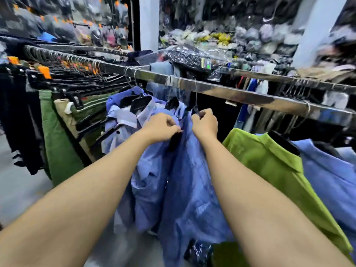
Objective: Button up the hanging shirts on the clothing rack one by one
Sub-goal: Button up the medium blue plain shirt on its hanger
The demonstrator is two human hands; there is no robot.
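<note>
A blue shirt (188, 189) hangs from a black hanger on the chrome rack rail (227, 91) right in front of me. My left hand (161, 128) pinches the shirt's left front edge near the collar. My right hand (205, 123) grips the right front edge at the neck, close to the hanger hook. The two hands are a few centimetres apart at the top of the placket. The buttons are hidden by my fingers and the folds. More blue shirts (127, 116) hang just to the left.
A lime-green shirt (269, 162) and another blue shirt (331, 180) hang to the right. Green and beige garments (57, 141) and dark clothes crowd the left. Plastic-wrapped stock (192, 54) lies behind the rail. Grey floor shows at lower left.
</note>
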